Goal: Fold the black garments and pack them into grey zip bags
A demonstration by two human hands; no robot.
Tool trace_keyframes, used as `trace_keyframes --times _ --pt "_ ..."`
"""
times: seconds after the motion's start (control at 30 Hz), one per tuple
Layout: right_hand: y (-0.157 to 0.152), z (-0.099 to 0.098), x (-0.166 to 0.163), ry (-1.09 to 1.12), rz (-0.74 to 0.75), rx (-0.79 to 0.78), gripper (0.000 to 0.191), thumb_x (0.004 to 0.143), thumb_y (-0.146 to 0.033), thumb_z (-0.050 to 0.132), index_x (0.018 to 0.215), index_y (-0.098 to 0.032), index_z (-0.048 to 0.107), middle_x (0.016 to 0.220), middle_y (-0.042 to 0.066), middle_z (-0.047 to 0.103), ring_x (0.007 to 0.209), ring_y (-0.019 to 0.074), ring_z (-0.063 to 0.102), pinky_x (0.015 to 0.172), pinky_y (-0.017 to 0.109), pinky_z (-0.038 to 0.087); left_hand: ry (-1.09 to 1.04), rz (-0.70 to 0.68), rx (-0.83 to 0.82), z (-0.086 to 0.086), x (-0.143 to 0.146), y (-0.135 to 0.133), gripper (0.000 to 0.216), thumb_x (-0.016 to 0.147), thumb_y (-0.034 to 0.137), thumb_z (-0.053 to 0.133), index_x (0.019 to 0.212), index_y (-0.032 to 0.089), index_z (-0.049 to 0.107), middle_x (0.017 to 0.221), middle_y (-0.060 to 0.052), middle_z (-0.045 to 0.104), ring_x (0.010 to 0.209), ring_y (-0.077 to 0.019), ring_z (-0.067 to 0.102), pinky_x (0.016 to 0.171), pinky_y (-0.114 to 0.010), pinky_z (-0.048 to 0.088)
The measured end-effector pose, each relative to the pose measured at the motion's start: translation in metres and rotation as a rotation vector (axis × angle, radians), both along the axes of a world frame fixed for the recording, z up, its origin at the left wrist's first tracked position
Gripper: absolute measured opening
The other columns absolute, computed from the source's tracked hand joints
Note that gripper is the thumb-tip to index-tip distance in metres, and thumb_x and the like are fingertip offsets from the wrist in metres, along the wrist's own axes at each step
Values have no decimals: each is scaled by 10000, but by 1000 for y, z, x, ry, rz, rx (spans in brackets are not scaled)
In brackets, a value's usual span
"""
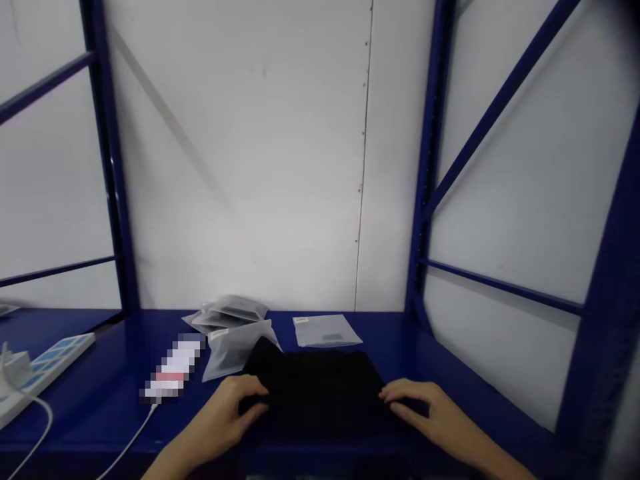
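Observation:
A folded black cloth (315,387) lies on the blue shelf surface (450,380) in front of me. My left hand (235,407) rests at its left edge, fingers curled over the fabric. My right hand (425,407) lies on its right edge, fingers stretched flat and pressing the cloth. Just behind the cloth are several frosted plastic zip bags: a small pile (230,313) at the back left, one (235,350) partly under the cloth's corner, and a flat one (325,330) at the back centre.
A phone (173,370) lies left of the cloth, a white cable (130,443) running from it. A white power strip (40,370) with a plug sits at the far left. Blue rack posts (425,200) and white wall panels close in the sides and back.

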State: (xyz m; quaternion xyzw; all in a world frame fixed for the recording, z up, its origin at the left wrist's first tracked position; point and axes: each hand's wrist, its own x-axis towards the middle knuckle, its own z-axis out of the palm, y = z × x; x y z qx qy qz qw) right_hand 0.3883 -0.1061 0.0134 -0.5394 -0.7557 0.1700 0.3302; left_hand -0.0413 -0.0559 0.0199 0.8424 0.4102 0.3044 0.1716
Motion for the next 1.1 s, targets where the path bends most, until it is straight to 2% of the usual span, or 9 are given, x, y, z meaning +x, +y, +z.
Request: trace_keyframes --times 0.2,0.37,0.47,0.57,0.63,0.7,0.8,0.87,1.1 --pt "37 15 -13 10 -104 20 418 936 -559 512 787 -235 729 704 15 720 716 235 680 704 325 529 -26 144 71 -1 29 28 351 996 415 456 1069 230 746 930 -59 760 866 -236 700 785 -309 510" --pt "65 5 -12 -33 -294 -4 251 834 -450 624 759 -243 743 843 61 776 884 302 740 774 358 539 149 351 166 -15 31 36 330 976 394 479 1077 196 723 898 -101 707 897 -283 663 817 -382 489" --pt "67 1 -14 -258 -428 21 143 835 -361 647 809 -251 735 830 79 758 838 308 731 714 364 523 160 406 210 -22 21 33 399 970 436 494 1228 187 669 1065 -120 689 1039 -308 634 912 -414 486" --pt "59 7 -30 -481 -488 194 125 851 -242 604 896 -238 721 876 104 734 829 297 689 701 378 509 192 464 181 -25 13 30 522 941 469 534 1361 164 578 1253 -148 628 1133 -325 612 968 -425 481" --pt "53 16 -52 -519 -439 347 173 854 -189 573 928 -232 723 966 119 721 921 299 658 764 394 516 250 475 151 -25 13 30 560 926 443 554 1399 144 539 1297 -169 609 1173 -345 598 989 -440 469" --pt "49 26 -78 -457 -287 415 201 895 -215 548 967 -234 734 1046 114 712 1004 302 634 859 429 519 306 465 125 -24 15 32 561 912 376 573 1414 132 516 1273 -177 628 1182 -355 597 997 -447 455" --pt "48 34 -114 -311 35 340 260 939 -270 567 1137 -243 732 1263 92 680 1182 289 605 1027 430 487 317 426 84 -18 21 35 544 877 223 583 1409 150 490 1188 -147 670 1091 -311 649 940 -399 467" --pt "51 30 -130 -274 163 251 300 942 -305 593 1204 -246 726 1335 92 662 1231 293 597 1076 435 468 273 415 83 -12 24 37 521 855 120 553 1370 175 498 1150 -119 678 1029 -270 670 883 -354 474" --pt "68 -4 -143 -97 167 137 360 973 -358 553 1253 -216 728 1380 114 662 1296 288 593 1137 462 430 19 441 240 25 52 33 395 921 87 461 1284 223 534 1211 -101 627 1009 -241 672 806 -325 489"
